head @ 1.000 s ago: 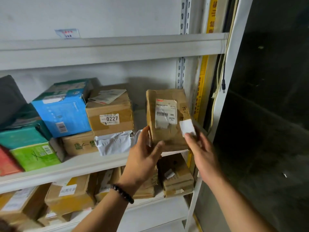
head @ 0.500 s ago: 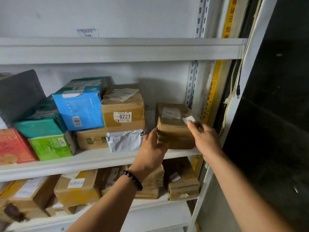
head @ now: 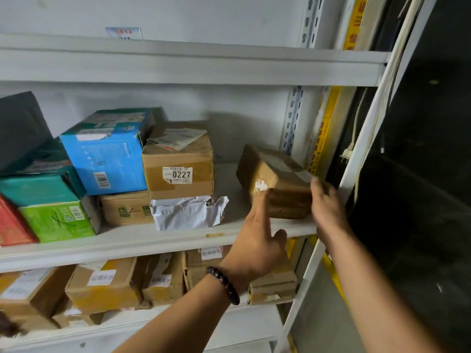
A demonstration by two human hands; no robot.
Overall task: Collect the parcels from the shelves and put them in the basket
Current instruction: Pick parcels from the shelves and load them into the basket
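Left hand (head: 257, 240), right hand (head: 328, 212): both forward, uncurled.

Motion blur smears the right hand (head: 328, 212) against the end of the brown parcel (head: 277, 182), and we cannot tell whether its fingers grip or merely touch; the parcel's label is unreadable. The left hand (head: 257, 240) and its forearm cover parts of the cardboard boxes (head: 107, 296) on the lower shelf, whose labels we cannot read. At the left edge, a red box (head: 12, 225) and a dark grey item (head: 20, 128) are cut off. The small tag (head: 124, 33) on the top shelf is illegible
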